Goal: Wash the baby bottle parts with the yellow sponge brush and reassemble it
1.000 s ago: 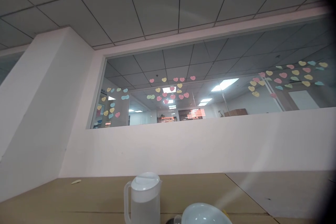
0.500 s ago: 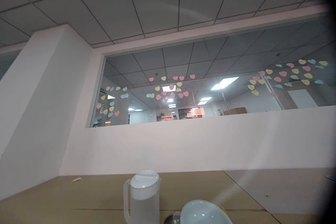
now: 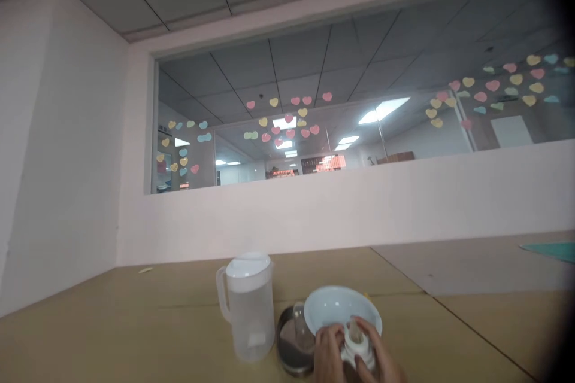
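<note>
At the bottom of the view, a baby bottle (image 3: 358, 344) with a white collar and a pale teat stands between my two hands. My left hand (image 3: 329, 354) has its fingers curled against the bottle's left side. From the right, my right hand (image 3: 381, 356) wraps its fingers and thumb around the collar. Just behind them is a pale blue-white bowl (image 3: 335, 305), tilted toward me. To the left sits a round metal bowl (image 3: 287, 359), and a clear rounded piece (image 3: 300, 318) rises from it. The lower part of the bottle is hidden.
A translucent lidded pitcher (image 3: 251, 311) stands on the tan table (image 3: 135, 329), left of the metal bowl. A small pale scrap (image 3: 145, 270) lies near the wall. Far right is a green mat (image 3: 552, 249). A windowed wall (image 3: 314, 209) bounds the table's back.
The view has tipped downward, bringing more of the table into sight. Both my hands and the baby bottle now show in front of the pale bowl.
</note>
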The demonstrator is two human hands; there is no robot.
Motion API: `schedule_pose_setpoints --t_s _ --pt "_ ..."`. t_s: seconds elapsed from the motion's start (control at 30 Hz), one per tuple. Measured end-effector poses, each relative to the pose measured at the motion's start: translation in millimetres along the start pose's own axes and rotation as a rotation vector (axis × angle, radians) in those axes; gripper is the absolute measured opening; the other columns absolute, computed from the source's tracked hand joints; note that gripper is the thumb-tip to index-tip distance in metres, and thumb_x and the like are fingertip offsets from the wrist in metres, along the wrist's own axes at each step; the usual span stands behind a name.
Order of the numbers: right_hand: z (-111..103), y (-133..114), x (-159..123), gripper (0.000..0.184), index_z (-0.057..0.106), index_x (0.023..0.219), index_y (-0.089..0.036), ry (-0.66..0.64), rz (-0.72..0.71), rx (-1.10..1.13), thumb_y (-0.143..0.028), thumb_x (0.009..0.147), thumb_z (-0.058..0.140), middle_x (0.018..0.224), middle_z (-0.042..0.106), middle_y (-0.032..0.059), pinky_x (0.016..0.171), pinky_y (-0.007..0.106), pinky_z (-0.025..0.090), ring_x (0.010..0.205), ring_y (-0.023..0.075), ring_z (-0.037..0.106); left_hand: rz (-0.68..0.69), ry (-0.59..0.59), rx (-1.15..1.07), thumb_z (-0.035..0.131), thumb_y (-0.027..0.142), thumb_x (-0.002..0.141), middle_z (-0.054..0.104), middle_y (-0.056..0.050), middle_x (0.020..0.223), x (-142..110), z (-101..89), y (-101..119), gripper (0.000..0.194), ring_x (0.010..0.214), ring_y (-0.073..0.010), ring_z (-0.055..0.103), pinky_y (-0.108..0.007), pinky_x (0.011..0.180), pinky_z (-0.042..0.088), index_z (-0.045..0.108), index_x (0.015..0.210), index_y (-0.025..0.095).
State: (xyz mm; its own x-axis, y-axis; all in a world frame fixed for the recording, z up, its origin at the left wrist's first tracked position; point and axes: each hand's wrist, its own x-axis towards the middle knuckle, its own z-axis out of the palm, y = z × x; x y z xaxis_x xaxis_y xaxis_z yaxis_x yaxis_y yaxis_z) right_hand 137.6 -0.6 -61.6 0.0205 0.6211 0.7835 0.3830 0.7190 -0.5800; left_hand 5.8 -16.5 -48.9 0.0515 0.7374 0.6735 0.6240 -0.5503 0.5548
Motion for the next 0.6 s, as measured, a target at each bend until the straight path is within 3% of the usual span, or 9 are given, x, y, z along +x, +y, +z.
schedule_pose_setpoints --t_s 0.07,0.13,0.2,0.33,0.4,0.47,0.6 --pt "-8 -10 0 0.047 0.052 0.116 -0.021 0.025 0.081 -0.016 -0.038 0.073 0.053 0.116 0.059 0.0084 0.091 0.036 0.047 0.108 0.0238 0.056 0.182 0.016 0.049 0.060 0.030 0.061 0.056 -0.015 0.115 -5 -1.8 8 0.066 0.112 -0.0331 0.049 -0.051 0.097 0.041 0.045 0.124 0.014" --pt "-17 -24 5 0.042 0.058 0.106 -0.020 0.019 0.143 -0.039 -0.041 0.070 0.057 0.108 0.062 0.0090 0.091 0.040 0.045 0.103 0.0252 0.056 0.265 -0.047 0.093 0.060 0.024 0.054 0.056 -0.016 0.114 -7 -5.8 19 0.070 0.107 -0.0324 0.050 -0.051 0.095 0.040 0.043 0.121 0.011" --pt "-28 -35 14 0.033 0.063 0.094 -0.019 -0.058 0.183 -0.002 -0.042 0.071 0.059 0.101 0.063 0.0090 0.092 0.042 0.043 0.101 0.0258 0.056 0.263 -0.094 0.098 0.058 0.021 0.053 0.057 -0.015 0.110 -5 -10.1 29 0.070 0.102 -0.0295 0.052 -0.049 0.093 0.041 0.040 0.120 0.011" --pt "-49 -41 26 0.039 0.063 0.103 -0.019 -0.269 0.306 0.347 -0.038 0.070 0.059 0.107 0.062 0.0080 0.088 0.036 0.045 0.102 0.0234 0.057 0.216 -0.110 0.071 0.061 0.025 0.059 0.062 -0.009 0.099 1 -15.3 38 0.074 0.105 -0.0280 0.049 -0.047 0.095 0.038 0.031 0.125 0.013" --pt "-54 -41 26 0.040 0.064 0.102 -0.019 -0.301 0.352 0.391 -0.038 0.066 0.062 0.108 0.062 0.0078 0.088 0.035 0.045 0.100 0.0230 0.057 0.210 -0.107 0.066 0.063 0.026 0.059 0.063 -0.006 0.096 3 -15.9 37 0.076 0.106 -0.0276 0.049 -0.048 0.097 0.036 0.028 0.126 0.014" --pt "-53 -43 24 0.039 0.064 0.095 -0.018 -0.218 0.365 0.290 -0.038 0.063 0.066 0.102 0.063 0.0078 0.085 0.034 0.045 0.096 0.0224 0.058 0.207 -0.092 0.071 0.064 0.025 0.058 0.062 -0.006 0.094 3 -15.1 35 0.077 0.105 -0.0272 0.049 -0.047 0.097 0.036 0.029 0.125 0.015" --pt "-34 -55 18 0.035 0.056 0.080 -0.018 0.046 0.353 -0.141 -0.046 0.061 0.066 0.086 0.059 0.0061 0.074 0.035 0.042 0.082 0.0217 0.055 0.201 -0.082 0.074 0.063 0.022 0.053 0.057 -0.010 0.103 1 -11.8 31 0.076 0.106 -0.0279 0.048 -0.046 0.094 0.038 0.032 0.122 0.014"
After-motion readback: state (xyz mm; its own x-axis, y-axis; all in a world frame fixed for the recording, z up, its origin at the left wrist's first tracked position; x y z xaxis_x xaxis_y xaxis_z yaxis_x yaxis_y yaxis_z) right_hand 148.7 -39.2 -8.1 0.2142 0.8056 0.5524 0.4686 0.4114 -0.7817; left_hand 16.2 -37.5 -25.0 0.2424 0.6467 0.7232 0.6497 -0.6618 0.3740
